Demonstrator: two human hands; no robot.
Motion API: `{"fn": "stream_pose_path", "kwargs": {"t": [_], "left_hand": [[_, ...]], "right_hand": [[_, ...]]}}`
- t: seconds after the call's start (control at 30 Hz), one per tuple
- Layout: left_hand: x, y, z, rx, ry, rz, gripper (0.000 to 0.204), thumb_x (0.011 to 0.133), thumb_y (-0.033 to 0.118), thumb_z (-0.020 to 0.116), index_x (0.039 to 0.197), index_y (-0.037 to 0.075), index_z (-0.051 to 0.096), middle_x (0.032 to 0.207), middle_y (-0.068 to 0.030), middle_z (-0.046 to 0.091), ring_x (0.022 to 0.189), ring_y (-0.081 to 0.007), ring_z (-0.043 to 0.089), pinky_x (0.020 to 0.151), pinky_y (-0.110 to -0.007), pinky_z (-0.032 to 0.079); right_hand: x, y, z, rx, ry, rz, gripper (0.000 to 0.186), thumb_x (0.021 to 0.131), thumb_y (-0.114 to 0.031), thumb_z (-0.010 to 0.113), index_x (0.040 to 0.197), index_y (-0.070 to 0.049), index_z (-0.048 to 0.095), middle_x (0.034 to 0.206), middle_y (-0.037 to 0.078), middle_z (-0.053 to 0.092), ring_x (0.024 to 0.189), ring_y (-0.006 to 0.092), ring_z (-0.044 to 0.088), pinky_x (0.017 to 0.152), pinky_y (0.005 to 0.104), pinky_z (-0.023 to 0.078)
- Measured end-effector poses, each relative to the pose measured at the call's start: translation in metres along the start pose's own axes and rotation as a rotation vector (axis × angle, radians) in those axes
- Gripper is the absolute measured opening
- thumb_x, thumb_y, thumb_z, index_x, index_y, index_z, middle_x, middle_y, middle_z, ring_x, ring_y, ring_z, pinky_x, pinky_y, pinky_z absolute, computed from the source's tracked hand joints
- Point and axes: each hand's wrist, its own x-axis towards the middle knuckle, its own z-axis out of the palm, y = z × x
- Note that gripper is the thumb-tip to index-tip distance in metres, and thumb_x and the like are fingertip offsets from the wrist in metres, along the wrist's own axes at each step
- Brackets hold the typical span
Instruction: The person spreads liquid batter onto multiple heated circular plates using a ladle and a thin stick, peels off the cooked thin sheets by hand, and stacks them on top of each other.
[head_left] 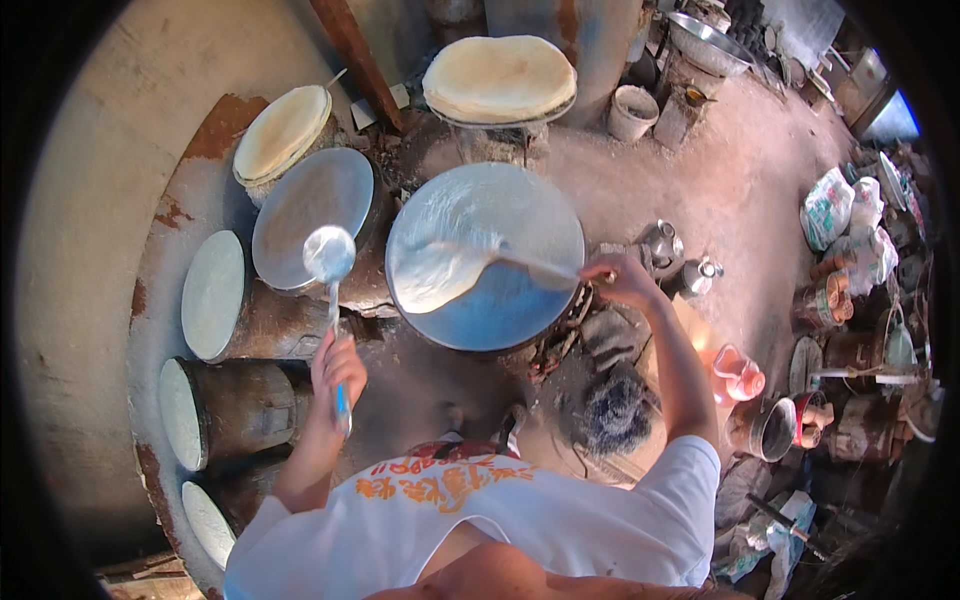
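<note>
Head view, only one. Workshop-like room, bare earth floor (735, 170), curved pale wall (110, 150) along the left side.

Work is on the round griddle (510, 310), centre, just ahead of the person. Pale batter (440, 275) covers its upper and left parts; lower right shows bare blue-grey metal. My reading: spreading partway, remainder of the disc to coat.

Right hand (622, 278) closed around the end of a thin spreader (545, 263), its far end at the batter's edge. Left hand (340, 368) wrapped round the handle of a ladle (328, 254), raised left of the griddle; bowl whitish, contents uncertain. Hands well apart.

Beyond: flat round stack (500, 80) on a stand, smaller stack (285, 135) to its left; probably finished rounds. Second griddle (312, 215) below the smaller stack, brownish patch on top.

Containers: three drums (250, 405) down the left, pale round tops, lid or contents unclear. Whitish bucket (632, 115) far right of the large stack, inside unreadable. Metal kettles (695, 277), pink jug (738, 375) at right; contents hidden.
</note>
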Motion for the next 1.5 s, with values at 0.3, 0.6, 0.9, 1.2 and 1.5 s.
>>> {"fn": "stream_pose_path", "kwargs": {"t": [0.3,0.6,0.9,1.2,1.5], "left_hand": [[-0.013,0.024,0.047,0.066,-0.178,-0.207,0.041,0.098,0.025,0.042,0.060,0.011,0.035,0.047,0.0032,0.034,0.033,-0.0078,0.036,0.031,-0.023,0.033],[-0.065,0.120,0.088,0.586,-0.435,-0.172,0.043,0.102,0.018,0.030,0.142,0.030,0.032,0.061,-0.0001,0.033,0.034,-0.0058,0.029,0.030,-0.019,0.033],[-0.109,0.162,0.098,0.688,-0.569,-0.258,0.043,0.101,0.015,0.031,0.142,0.029,0.033,0.061,0.0001,0.032,0.036,-0.0040,0.027,0.029,-0.018,0.031],[-0.105,0.170,0.091,0.788,-0.378,-0.214,0.050,0.100,0.017,0.039,0.144,0.033,0.023,0.058,0.0008,0.030,0.034,-0.0057,0.026,0.028,-0.020,0.027],[-0.061,0.131,0.081,0.846,-0.419,-0.353,0.044,0.101,0.013,0.029,0.143,0.030,0.030,0.060,0.0013,0.031,0.035,-0.0033,0.026,0.029,-0.017,0.029]], "right_hand": [[-0.111,-0.067,0.085,-0.426,0.305,-0.120,0.042,0.068,0.012,0.058,0.102,-0.011,0.068,0.108,0.007,0.065,0.097,0.0179,0.061,0.093,0.0306,0.046],[0.118,-0.234,0.413,1.341,0.696,0.230,0.029,0.090,-0.014,0.060,0.118,-0.012,0.052,0.083,0.003,0.065,0.056,0.0068,0.050,0.044,0.0216,0.040],[0.058,-0.240,0.453,1.086,1.205,0.537,0.029,0.090,-0.014,0.059,0.118,-0.014,0.052,0.066,-0.003,0.048,0.046,0.0041,0.039,0.036,0.0193,0.028],[0.058,-0.197,0.436,0.550,1.118,0.553,0.023,0.091,-0.018,0.057,0.111,-0.007,0.059,0.071,0.001,0.058,0.047,0.0076,0.047,0.037,0.0232,0.036],[-0.063,-0.181,0.346,0.587,1.015,0.737,0.033,0.089,-0.022,0.060,0.120,-0.009,0.061,0.075,0.002,0.062,0.051,0.0074,0.050,0.045,0.0243,0.043]]}}
